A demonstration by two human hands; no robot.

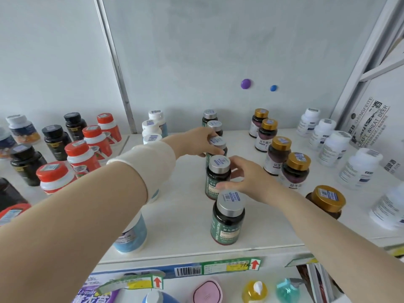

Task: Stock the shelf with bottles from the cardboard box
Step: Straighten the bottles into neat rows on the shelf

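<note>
Silver-capped green bottles stood in a single file running front to back at the centre of the shelf [179, 217], five counted. Third green bottle [216, 142] from the back was held by the left hand [196, 142], fingers curled over cap and shoulder. Fourth green bottle [218, 170], directly in front of it, was held by the right hand [249, 180], thumb low on the body and fingers wrapped round the far side. Both bottles appeared upright with bases on the shelf, approx. touching each other. Front green bottle [227, 217] stood free near the shelf edge, apart from the fourth. Hands were close together, one bottle each. Assessment: placing/aligning step in hand, file being squared up, not a fresh pick. The cardboard box was not id'd in view, so remaining stock cannot be judged. Next move req'd, in my judgement: seat both bottles in line, release w/o knocking neighbours, then go back to the box for more. Adjacent: gold-capped bottles [298, 167] in a file to the right, white bottles [358, 169] beyond, a printed carton [369, 121] at far right. Left side: a blue-label bottle [131, 235] partly hidden under the left forearm, red-capped bottles [77, 156] and black bottles [55, 138] further out. Price strip [218, 268] ran along the shelf front.
</note>
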